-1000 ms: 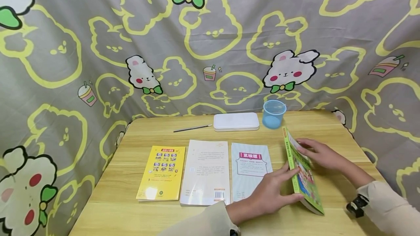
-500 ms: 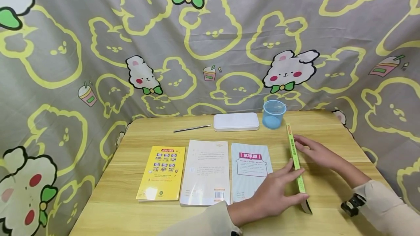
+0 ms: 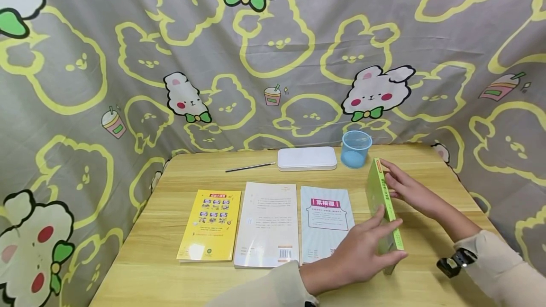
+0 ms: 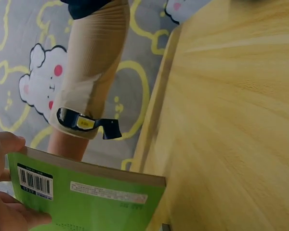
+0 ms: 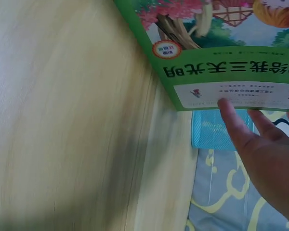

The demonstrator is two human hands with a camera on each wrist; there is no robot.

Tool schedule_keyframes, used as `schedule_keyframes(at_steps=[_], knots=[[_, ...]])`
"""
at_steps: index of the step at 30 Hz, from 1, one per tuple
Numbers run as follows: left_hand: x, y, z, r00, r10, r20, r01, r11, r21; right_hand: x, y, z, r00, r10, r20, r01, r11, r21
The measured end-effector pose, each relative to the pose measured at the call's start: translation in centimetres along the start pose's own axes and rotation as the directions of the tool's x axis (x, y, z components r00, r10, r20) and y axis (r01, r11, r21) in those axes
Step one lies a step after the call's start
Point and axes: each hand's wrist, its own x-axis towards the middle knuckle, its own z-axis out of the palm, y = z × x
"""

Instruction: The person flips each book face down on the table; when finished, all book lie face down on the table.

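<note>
A green book [image 3: 386, 217] stands on edge at the table's right side, its spine facing up and its broad faces steep. My left hand [image 3: 362, 248] grips the near end, thumb by the lower spine and fingers along the spine and green back cover. The left wrist view shows that cover's barcode [image 4: 34, 182] beside the fingers. My right hand [image 3: 411, 193] holds the far upper end. In the right wrist view one fingertip lies on the illustrated front cover [image 5: 221, 67], with other fingers at its edge. Whether the book touches the table cannot be told.
A yellow book [image 3: 209, 226], a white book [image 3: 268, 226] and a pale blue book [image 3: 324, 219] lie in a row. Behind them are a thin dark pen-like stick [image 3: 250, 167], a white case [image 3: 307, 158] and a blue mesh cup [image 3: 356, 149]. A patterned curtain [image 3: 273, 51] hangs behind.
The green book has turned from showing its illustrated cover, through spine-on, to showing its green back cover. My right hand has moved slightly up along it; the left hand shifts slightly right.
</note>
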Motion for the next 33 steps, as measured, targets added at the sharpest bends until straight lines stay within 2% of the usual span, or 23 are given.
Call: schedule_keyframes(at_steps=[4, 11, 17, 23, 26, 28, 33], knots=[[0.3, 0.1, -0.1, 1.0, -0.004, 0.021, 0.004, 1.0, 0.022, 0.0, -0.2, -0.1, 1.0, 0.016, 0.017, -0.018, 0.989, 0.147], [0.7, 0.2, -0.3, 0.997, -0.018, 0.069, 0.013, 0.997, 0.079, 0.0, -0.4, 0.0, 0.999, -0.032, 0.031, 0.018, 0.934, 0.356], [1.0, 0.3, 0.0, 0.997, -0.026, 0.076, 0.019, 0.995, 0.099, -0.1, -0.1, -0.3, 0.997, -0.063, 0.034, 0.044, 0.919, 0.391], [0.7, 0.0, 1.3, 0.991, -0.068, 0.117, 0.055, 0.993, 0.107, -0.4, 0.4, -1.0, 0.999, -0.032, 0.035, 0.016, 0.925, 0.38], [0.4, -0.4, 2.1, 0.979, -0.128, 0.156, 0.112, 0.988, 0.106, -0.7, 0.6, -1.4, 1.0, 0.002, 0.031, -0.013, 0.926, 0.377], [0.3, -0.7, 2.7, 0.965, -0.177, 0.192, 0.159, 0.982, 0.106, -0.8, 0.7, -1.6, 0.999, 0.026, 0.027, -0.035, 0.926, 0.375], [0.1, -1.4, 3.8, 0.914, -0.279, 0.294, 0.255, 0.96, 0.118, -1.1, 0.8, -2.1, 0.996, 0.082, 0.037, -0.09, 0.929, 0.358]])
